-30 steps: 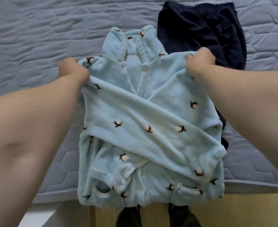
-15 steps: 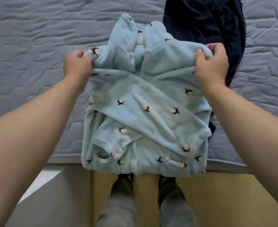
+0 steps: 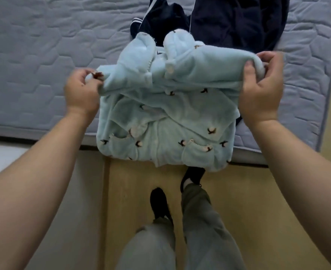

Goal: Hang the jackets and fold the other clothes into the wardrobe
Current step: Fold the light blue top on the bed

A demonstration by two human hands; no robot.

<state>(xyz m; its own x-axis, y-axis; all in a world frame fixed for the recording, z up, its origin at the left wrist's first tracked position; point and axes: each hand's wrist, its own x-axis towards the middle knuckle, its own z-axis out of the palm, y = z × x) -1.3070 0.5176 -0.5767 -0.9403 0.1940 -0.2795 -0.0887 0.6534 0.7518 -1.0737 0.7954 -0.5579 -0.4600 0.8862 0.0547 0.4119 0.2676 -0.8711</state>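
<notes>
A light blue fleece top [image 3: 166, 117] with small brown-and-white flower prints lies at the mattress's near edge, its hem hanging over the side. Both sleeves are crossed over its front. My left hand [image 3: 81, 92] pinches the top's left shoulder. My right hand [image 3: 261, 88] grips the right shoulder, and the upper part is lifted and bent toward me. Its collar flaps stick up in the middle.
Dark navy clothes [image 3: 229, 22], one with white stripes, lie on the grey quilted mattress [image 3: 34, 65] just behind the blue top. Below the mattress edge are a wooden floor [image 3: 258, 201] and my legs and black shoes [image 3: 160, 201].
Both hands have lifted the top's shoulders and drawn them toward me, folding the upper part over. I have stepped back, so more floor and legs show.
</notes>
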